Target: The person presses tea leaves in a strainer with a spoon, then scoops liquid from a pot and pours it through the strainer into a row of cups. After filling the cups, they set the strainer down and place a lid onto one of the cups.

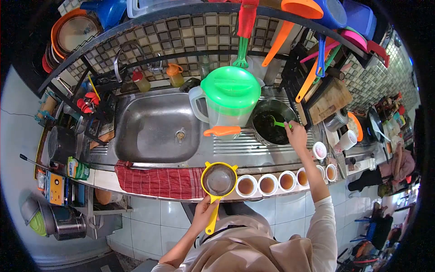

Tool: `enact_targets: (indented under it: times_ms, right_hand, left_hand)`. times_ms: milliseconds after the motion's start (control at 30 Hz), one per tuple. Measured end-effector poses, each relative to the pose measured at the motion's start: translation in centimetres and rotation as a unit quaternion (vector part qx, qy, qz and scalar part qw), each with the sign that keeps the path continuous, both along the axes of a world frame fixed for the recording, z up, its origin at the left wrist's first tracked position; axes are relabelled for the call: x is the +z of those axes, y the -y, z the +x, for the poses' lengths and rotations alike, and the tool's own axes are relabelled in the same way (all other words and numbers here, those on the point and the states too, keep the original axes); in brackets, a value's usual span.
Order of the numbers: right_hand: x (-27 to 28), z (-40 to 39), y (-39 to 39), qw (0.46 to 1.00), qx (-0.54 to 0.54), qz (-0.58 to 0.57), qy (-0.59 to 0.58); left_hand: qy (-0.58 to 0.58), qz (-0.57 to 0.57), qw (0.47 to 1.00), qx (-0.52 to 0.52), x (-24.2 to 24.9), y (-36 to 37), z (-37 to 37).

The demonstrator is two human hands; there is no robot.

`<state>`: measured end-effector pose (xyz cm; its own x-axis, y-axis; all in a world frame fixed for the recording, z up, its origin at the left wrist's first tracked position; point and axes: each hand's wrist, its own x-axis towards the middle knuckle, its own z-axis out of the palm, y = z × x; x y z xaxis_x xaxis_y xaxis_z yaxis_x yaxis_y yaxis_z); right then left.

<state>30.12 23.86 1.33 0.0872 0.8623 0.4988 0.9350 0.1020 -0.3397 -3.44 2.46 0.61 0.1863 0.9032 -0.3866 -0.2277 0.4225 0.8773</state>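
Note:
My left hand (pixel 205 213) is closed round the handle of a yellow strainer (pixel 219 179), held level over the counter's front edge beside the red cloth. With my right hand (pixel 297 136) I grip a green spoon (pixel 279 123) whose end dips into a metal pot (pixel 274 101) of dark liquid. Just left of the pot stands a clear pitcher with a green lid (pixel 230 87). Along the counter edge runs a row of several white cups (pixel 246 186) with brown liquid. Another white cup (pixel 319 150), with pinkish contents, sits near my right forearm.
A steel sink (pixel 156 131) lies to the left, with a red checked towel (pixel 156 180) in front. Overhead, a black rack (pixel 176 12) carries hanging utensils, including an orange ladle (pixel 281 41). Cutting boards (pixel 331 102) lean at the right. A person (pixel 398 165) is at far right.

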Motion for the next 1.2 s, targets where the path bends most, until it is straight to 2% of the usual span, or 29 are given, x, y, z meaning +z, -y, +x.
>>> enact_targets:
  times_ms: [67, 400, 467, 500, 567, 667, 900, 967, 1100, 1167, 1200]
  right_hand:
    - [0.6, -0.2, 0.1, 0.995, -0.018, -0.094, -0.032]
    - [-0.6, 1.1, -0.3, 0.979, 0.048, -0.111, -0.166]
    - [-0.4, 1.1, -0.2, 0.962, 0.069, -0.082, -0.251]
    - [-0.2, 1.2, -0.2, 0.962, 0.069, -0.082, -0.251]
    - [0.3, 1.7, -0.1, 0.933, 0.023, -0.16, -0.322]
    - [0.3, 2.1, -0.1, 0.932, 0.017, -0.152, -0.329]
    - [0.5, 3.0, -0.2, 0.968, 0.042, -0.072, -0.236]
    - [1.2, 2.7, 0.2, 0.983, 0.008, -0.059, -0.175]
    - [2.5, 2.0, 0.8, 0.989, -0.028, -0.063, -0.131]
    - [2.6, 1.9, 1.1, 0.997, -0.053, -0.048, -0.022]
    - [2.4, 1.9, 1.1, 0.997, -0.052, -0.048, -0.022]
  left_hand:
    - [-0.008, 0.002, 1.0, -0.004, 0.0, 0.0, 0.0]
    - [-0.006, -0.003, 1.0, 0.002, -0.2, 0.0, 0.0]
    - [-0.005, -0.001, 1.0, -0.001, -0.3, 0.0, 0.0]
    - [-0.005, -0.001, 1.0, 0.0, -0.2, 0.0, 0.0]
    - [-0.008, -0.001, 1.0, 0.0, -0.2, 0.1, 0.0]
    - [-0.005, -0.002, 1.0, 0.001, 0.1, 0.0, 0.0]
    - [-0.002, -0.01, 1.0, -0.004, 0.1, 0.0, -0.3]
    - [-0.008, -0.012, 1.0, -0.008, 0.2, -0.1, -0.4]
    - [-0.006, -0.012, 1.0, -0.008, 0.2, -0.1, -0.5]
    - [-0.007, -0.002, 1.0, -0.003, 0.4, -0.1, -0.4]
    - [-0.007, -0.002, 1.0, -0.003, 0.3, -0.1, -0.5]
